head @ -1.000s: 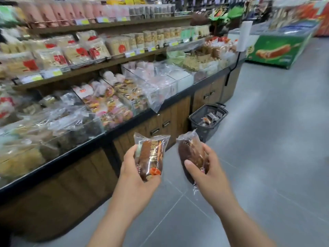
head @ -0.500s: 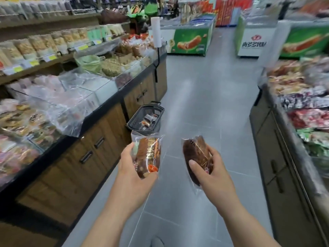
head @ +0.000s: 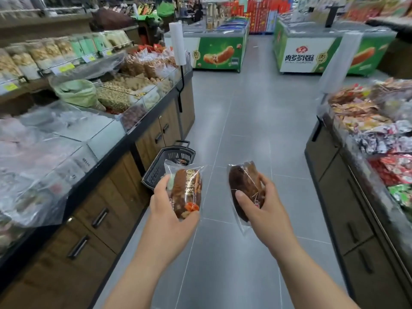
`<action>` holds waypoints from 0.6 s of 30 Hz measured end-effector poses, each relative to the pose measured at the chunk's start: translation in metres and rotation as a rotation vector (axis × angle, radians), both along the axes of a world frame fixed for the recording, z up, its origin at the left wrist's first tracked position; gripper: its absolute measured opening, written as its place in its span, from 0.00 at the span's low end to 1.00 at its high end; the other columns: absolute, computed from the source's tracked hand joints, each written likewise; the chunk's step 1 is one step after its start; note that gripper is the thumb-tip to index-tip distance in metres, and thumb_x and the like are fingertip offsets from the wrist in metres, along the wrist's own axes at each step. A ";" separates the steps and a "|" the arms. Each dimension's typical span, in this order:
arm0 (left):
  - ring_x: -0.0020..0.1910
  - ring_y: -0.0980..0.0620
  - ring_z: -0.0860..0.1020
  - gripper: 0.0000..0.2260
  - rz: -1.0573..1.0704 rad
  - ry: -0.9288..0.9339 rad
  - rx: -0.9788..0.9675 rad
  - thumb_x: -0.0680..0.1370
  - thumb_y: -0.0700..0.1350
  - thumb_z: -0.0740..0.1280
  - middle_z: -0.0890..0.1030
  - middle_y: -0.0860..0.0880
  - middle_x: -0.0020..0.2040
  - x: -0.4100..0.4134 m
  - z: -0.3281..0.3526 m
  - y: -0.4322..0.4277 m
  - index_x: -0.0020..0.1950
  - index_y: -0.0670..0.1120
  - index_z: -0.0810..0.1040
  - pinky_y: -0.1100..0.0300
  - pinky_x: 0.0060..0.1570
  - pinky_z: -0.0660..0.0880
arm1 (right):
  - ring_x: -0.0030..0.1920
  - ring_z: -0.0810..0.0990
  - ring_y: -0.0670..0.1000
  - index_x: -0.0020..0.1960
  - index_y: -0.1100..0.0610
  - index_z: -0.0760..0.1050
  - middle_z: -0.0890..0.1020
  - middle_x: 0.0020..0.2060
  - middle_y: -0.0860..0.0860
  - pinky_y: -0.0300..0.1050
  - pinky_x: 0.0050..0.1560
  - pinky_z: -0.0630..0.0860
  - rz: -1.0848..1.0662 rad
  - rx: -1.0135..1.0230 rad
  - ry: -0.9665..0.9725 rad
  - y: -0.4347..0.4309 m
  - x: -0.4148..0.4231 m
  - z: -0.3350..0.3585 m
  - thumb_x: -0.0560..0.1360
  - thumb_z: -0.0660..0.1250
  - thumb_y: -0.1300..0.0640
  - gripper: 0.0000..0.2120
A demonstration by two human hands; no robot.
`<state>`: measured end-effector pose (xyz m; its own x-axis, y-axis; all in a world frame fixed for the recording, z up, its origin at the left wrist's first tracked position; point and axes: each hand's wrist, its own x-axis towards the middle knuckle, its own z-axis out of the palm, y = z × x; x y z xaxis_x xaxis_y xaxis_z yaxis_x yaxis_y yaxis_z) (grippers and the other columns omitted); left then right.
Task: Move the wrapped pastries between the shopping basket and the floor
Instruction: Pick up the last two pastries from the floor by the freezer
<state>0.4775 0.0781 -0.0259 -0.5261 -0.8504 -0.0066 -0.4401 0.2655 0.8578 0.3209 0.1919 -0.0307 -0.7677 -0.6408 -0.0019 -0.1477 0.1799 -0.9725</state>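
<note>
While both hands are held up over the aisle, each grips one wrapped pastry. The left hand has fingers and thumb curled round a lettered brown pastry, which overlaps the near right rim of the shopping basket. The right hand pinches a darker pastry to the right of the basket, thumb across its front.

The basket stands on the floor, just beside the wooden counter on its left; whether they touch I cannot tell. Right of the basket, grey tiles run wide to a second counter. Beyond the basket the aisle carries on to green freezers.

The basket's near right side is covered by the left hand and its pastry. Its contents show only as a small dark patch, too small to name. The right hand's fingers lie mostly behind its wrapper.
</note>
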 end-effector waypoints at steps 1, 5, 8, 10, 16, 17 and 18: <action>0.57 0.52 0.74 0.39 0.003 -0.001 0.009 0.71 0.47 0.73 0.65 0.54 0.66 -0.005 -0.001 -0.009 0.69 0.66 0.49 0.74 0.35 0.70 | 0.51 0.79 0.42 0.63 0.36 0.62 0.75 0.59 0.44 0.41 0.53 0.76 0.007 0.003 -0.003 -0.010 -0.005 -0.001 0.73 0.70 0.50 0.24; 0.54 0.55 0.76 0.38 0.022 -0.013 0.048 0.72 0.47 0.72 0.67 0.55 0.65 -0.031 -0.006 -0.046 0.69 0.66 0.49 0.76 0.29 0.69 | 0.53 0.79 0.44 0.62 0.36 0.62 0.75 0.59 0.45 0.43 0.54 0.76 0.018 0.015 -0.013 -0.054 -0.036 -0.011 0.73 0.70 0.51 0.24; 0.50 0.58 0.77 0.37 0.068 -0.013 0.063 0.71 0.48 0.72 0.68 0.55 0.63 -0.057 -0.012 -0.078 0.69 0.66 0.50 0.75 0.30 0.70 | 0.52 0.79 0.45 0.64 0.38 0.63 0.76 0.59 0.45 0.42 0.53 0.75 0.045 0.031 -0.022 -0.093 -0.067 -0.021 0.73 0.70 0.51 0.24; 0.50 0.57 0.77 0.37 0.094 -0.018 0.060 0.71 0.48 0.72 0.68 0.55 0.63 -0.080 -0.017 -0.100 0.68 0.67 0.50 0.74 0.35 0.70 | 0.52 0.79 0.46 0.67 0.40 0.64 0.76 0.59 0.46 0.43 0.53 0.75 0.076 0.050 -0.018 -0.123 -0.092 -0.026 0.73 0.70 0.50 0.26; 0.56 0.52 0.76 0.39 0.198 -0.039 0.060 0.70 0.48 0.73 0.67 0.53 0.66 -0.161 -0.026 -0.176 0.66 0.69 0.49 0.59 0.50 0.77 | 0.59 0.76 0.50 0.63 0.36 0.62 0.76 0.57 0.44 0.50 0.60 0.74 0.231 0.123 0.028 -0.222 -0.182 -0.036 0.72 0.69 0.45 0.24; 0.57 0.52 0.75 0.39 0.213 -0.036 0.054 0.70 0.48 0.74 0.67 0.53 0.66 -0.175 -0.025 -0.188 0.67 0.68 0.49 0.59 0.51 0.77 | 0.60 0.75 0.50 0.65 0.37 0.62 0.76 0.57 0.43 0.51 0.61 0.73 0.257 0.130 0.037 -0.238 -0.197 -0.034 0.72 0.69 0.44 0.26; 0.57 0.52 0.75 0.39 0.224 -0.030 0.048 0.70 0.48 0.74 0.67 0.53 0.67 -0.189 -0.024 -0.199 0.67 0.68 0.49 0.60 0.51 0.77 | 0.60 0.74 0.50 0.67 0.39 0.62 0.76 0.57 0.43 0.51 0.62 0.73 0.281 0.136 0.045 -0.253 -0.212 -0.032 0.72 0.69 0.45 0.27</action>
<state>0.2885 -0.1214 -0.0502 -0.3228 -0.9444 -0.0629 -0.5086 0.1171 0.8530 0.1087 -0.0614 -0.0631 -0.5620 -0.8239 -0.0727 -0.2521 0.2543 -0.9337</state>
